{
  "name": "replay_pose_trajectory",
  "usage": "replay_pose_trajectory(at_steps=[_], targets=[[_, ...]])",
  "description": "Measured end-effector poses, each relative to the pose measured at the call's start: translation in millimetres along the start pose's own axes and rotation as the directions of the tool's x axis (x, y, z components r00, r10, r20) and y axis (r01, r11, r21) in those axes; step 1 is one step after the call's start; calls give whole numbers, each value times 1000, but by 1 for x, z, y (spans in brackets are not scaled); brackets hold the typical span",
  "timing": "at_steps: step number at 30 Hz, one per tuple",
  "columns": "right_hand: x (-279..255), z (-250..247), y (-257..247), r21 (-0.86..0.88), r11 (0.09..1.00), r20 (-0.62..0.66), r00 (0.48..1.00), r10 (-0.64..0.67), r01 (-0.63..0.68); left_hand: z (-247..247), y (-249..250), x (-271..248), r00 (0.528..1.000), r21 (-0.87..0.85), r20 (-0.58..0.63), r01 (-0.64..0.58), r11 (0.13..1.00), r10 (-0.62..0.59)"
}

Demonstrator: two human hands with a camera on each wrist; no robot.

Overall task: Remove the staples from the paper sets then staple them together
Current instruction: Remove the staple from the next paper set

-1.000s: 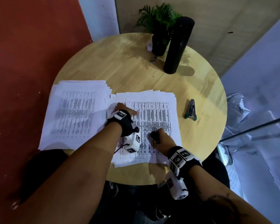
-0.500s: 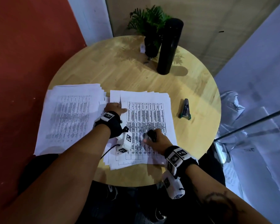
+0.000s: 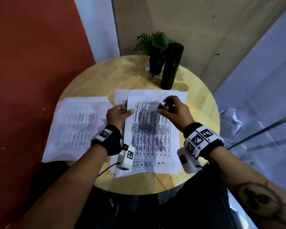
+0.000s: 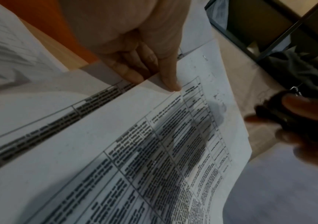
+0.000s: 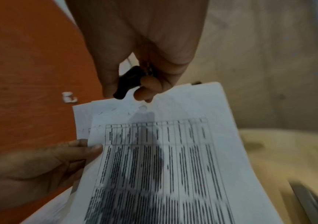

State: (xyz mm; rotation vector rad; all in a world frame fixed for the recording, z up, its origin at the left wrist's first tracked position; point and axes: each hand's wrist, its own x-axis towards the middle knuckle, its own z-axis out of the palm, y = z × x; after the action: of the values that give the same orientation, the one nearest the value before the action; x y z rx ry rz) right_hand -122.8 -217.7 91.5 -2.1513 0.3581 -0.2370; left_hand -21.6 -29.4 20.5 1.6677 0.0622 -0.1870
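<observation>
A: What is hard to make out here?

B: The small dark tool [image 3: 168,105] in the right hand [image 3: 175,111]. In the head view it is blurred, black with a shiny part; in the right wrist view only a dark stub [image 5: 127,82] shows between thumb and curled fingers [image 5: 148,87]. Whether it is a staple remover or a stapler cannot be told. The print on the sheets is smeared and unreadable.

A: And the hands?

B: The right hand grips that tool, fingers curled round it, above the far edge of the middle paper set [image 3: 153,129]. The left hand [image 3: 116,114] pinches the left edge of the top sheet, thumb [image 4: 168,78] on top and fingers underneath, lifting that edge off the sheets below.

A: How do the papers look?

B: White sheets printed with a ruled table in dense black rows. The middle set lies in front of the person, near the table's near edge, its sheets fanned slightly out of line. A second stack [image 3: 78,126] lies just to its left, also loosely squared, overhanging the table's left rim. A staple cannot be picked out for sure.

A: The surroundings?

B: A round pale wooden table [image 3: 106,76]. At its far side stand a tall black cylinder [image 3: 171,66] and, just behind it, a small green plant in a dark pot [image 3: 155,52]. The floor to the left is red-orange; a beige wall stands behind, and a glass panel edge crosses at right.
</observation>
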Motion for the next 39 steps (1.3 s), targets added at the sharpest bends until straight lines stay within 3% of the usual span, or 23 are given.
replay_pose_trajectory(at_steps=[2,4,9,14,17,20,26,32,39], targets=[[7,-8,-27,-203,958,64,979,-194,203,-2,5,-4,1000,-42,7,-22,999,22],[12,-15,-52,-357,873,172,942,-289,333,-4,14,-11,998,-88,27,-53,995,56],[22,-28,-90,-412,818,371,893,-253,403,-9,39,-30,986,-176,87,-126,976,143],[14,-43,-118,-408,779,346,870,-351,476,-21,66,-38,969,-104,86,-222,970,231],[7,-55,-135,-405,761,341,856,-388,507,-39,87,-42,957,-23,-35,-290,957,289],[1,-69,-152,-407,753,343,851,-398,516,-55,115,-44,915,60,-163,-365,929,370],[-17,-91,-188,-318,795,324,848,-421,516,-57,179,-63,892,-207,149,-394,895,427],[-34,-107,-202,-271,792,250,834,-491,547,-54,205,-83,869,-295,138,-422,857,475],[-43,-112,-210,-373,730,249,820,-515,572,-56,225,-97,844,-270,192,-445,854,500]])
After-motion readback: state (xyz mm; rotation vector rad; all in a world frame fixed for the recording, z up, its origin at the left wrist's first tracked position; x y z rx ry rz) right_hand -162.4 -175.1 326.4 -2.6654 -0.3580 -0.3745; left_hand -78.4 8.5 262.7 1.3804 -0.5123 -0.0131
